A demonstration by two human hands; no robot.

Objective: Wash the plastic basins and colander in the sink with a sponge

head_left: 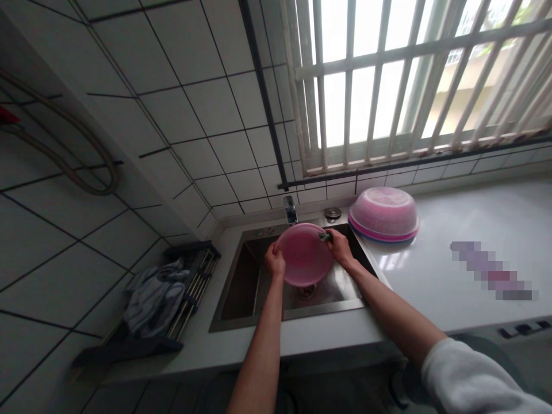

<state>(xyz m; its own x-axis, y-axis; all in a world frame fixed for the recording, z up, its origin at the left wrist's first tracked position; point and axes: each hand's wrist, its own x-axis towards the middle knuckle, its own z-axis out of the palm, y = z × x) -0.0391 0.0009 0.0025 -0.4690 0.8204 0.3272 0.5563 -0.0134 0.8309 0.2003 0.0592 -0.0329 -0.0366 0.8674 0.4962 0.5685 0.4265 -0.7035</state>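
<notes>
Sleeve point(470, 374) in pale grey sits at the lower right of the frame, nearest my view, with the forearm running up to the right hand point(339, 246). At the centre, the left hand point(275, 261) clasps the left rim of a pink basin point(304, 259), which I see tilted, inside toward me, over the steel sink point(267, 313). The right fingers curl around a small grey-green pad point(324, 236) (a scrubber, I'd guess, though it's too small to be sure) at the basin's upper right rim. I judge the cleaning to be partway: basin lifted and steadied, pad at its edge; the rest of the wiping and the setting down look left, though how much is clean I cannot tell. Farther up, I make out the tap point(290, 210) and, right of centre, upturned basins point(383, 213), seemingly nested, below a barred window point(375, 57)
</notes>
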